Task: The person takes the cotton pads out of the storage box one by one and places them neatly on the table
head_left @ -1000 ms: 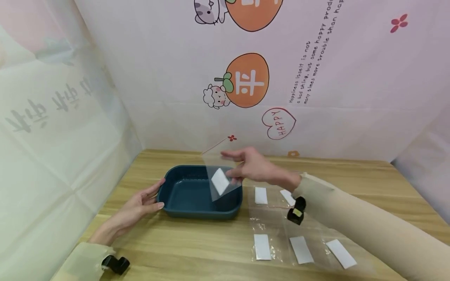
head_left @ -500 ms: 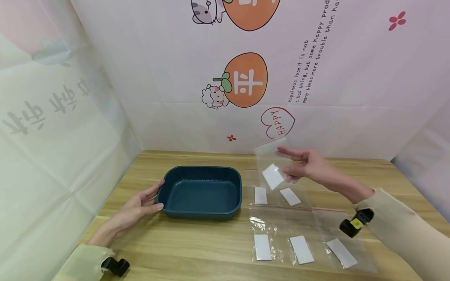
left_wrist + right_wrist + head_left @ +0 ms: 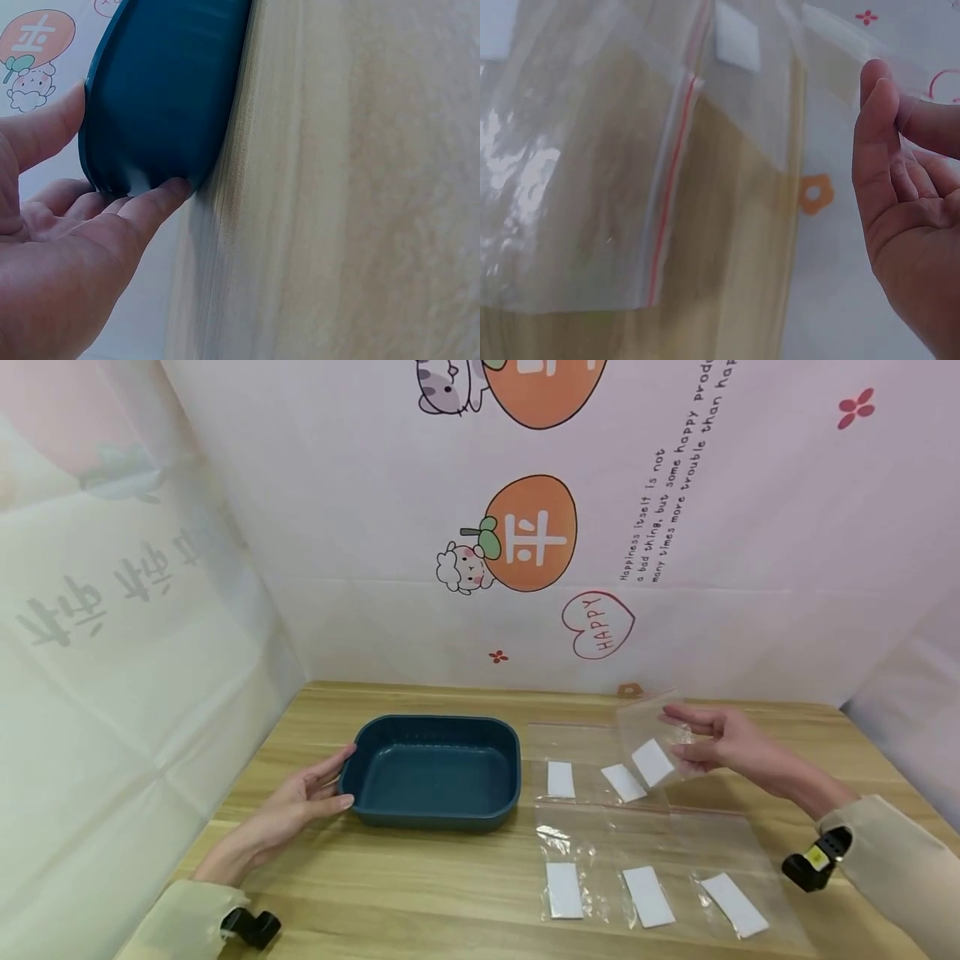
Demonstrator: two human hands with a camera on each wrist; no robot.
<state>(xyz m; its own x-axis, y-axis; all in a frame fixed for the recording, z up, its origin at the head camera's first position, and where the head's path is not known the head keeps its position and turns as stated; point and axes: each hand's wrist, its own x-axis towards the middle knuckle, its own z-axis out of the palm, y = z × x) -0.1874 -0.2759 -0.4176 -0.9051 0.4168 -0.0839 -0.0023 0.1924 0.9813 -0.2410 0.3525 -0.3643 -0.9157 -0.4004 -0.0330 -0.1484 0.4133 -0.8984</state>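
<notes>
A dark teal rectangular dish (image 3: 431, 777) sits on the table, its inside bare. My left hand (image 3: 300, 802) holds its left end, thumb and fingers spread against the wall and rim; the left wrist view shows the same hand (image 3: 75, 232) at the dish's end (image 3: 165, 82). To the right, my right hand (image 3: 731, 747) pinches a clear zip-lock bag (image 3: 637, 718) by its right side. A white rectangular piece (image 3: 652, 763) is inside that bag, which hangs tilted over the back row. In the right wrist view, thumb and finger meet on the bag's plastic (image 3: 836, 52).
Several clear zip-lock bags lie overlapping in two rows right of the dish, each with a white piece, such as the front-left one (image 3: 564, 891) and the back-left one (image 3: 560, 779). A printed cloth wall (image 3: 375, 627) stands behind the wooden table (image 3: 420, 893).
My right hand has carried the bag from above the dish rightward and lowered it beside the back-row bags. The left hand and the dish have stayed in place.
</notes>
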